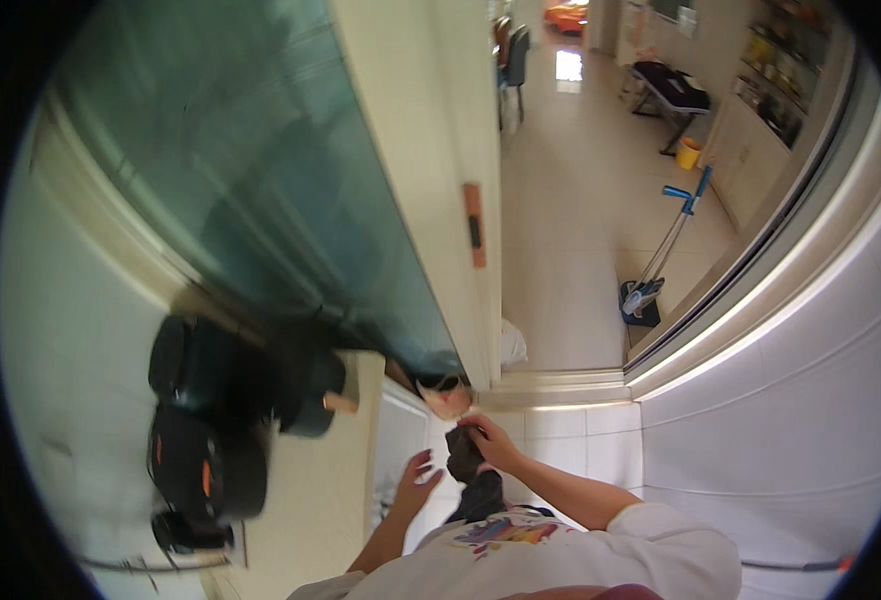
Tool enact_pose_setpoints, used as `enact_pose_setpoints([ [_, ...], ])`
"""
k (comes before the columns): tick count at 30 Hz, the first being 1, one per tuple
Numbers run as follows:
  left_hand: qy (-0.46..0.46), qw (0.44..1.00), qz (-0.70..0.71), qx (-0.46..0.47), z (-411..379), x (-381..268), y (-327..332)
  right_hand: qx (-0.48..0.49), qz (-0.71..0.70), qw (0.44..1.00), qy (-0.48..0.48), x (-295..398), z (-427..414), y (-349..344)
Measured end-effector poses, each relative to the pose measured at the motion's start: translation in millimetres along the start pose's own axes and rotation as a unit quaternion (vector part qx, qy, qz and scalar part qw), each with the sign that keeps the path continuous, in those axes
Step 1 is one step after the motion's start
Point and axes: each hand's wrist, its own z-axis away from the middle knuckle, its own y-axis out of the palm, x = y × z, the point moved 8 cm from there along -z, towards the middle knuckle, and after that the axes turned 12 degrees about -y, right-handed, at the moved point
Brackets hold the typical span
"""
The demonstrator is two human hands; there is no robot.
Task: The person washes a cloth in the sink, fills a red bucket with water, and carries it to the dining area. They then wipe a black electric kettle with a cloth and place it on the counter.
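My right hand (491,441) is closed on a dark cloth (463,454), which hangs in front of my body. To its left, my left hand (418,480) is apart from the cloth, with its fingers spread and nothing in it. Just beyond my right hand is a pale pinkish bag (448,399), by the foot of the sliding door. Whether the hand touches this bag cannot be told.
A sliding glass door (275,165) with a pale frame stands ahead left. Black appliances (211,465) sit on a pale counter (309,495). Through the doorway are a broom and dustpan (641,300), a yellow bin (688,153), an ironing board (669,86) and a chair (517,56).
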Motion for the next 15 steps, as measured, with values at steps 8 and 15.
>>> enact_pose_setpoints([
  [8, 0.027, 0.957, -0.069, 0.281, -128, -121, 129, -0.094, -0.105, 0.99, -0.021, 90, -33, -133],
  [15, 0.029, 0.948, -0.029, 0.317, -162, -182, 215, -0.219, 0.207, 0.953, 0.022, 53, -4, -282],
])
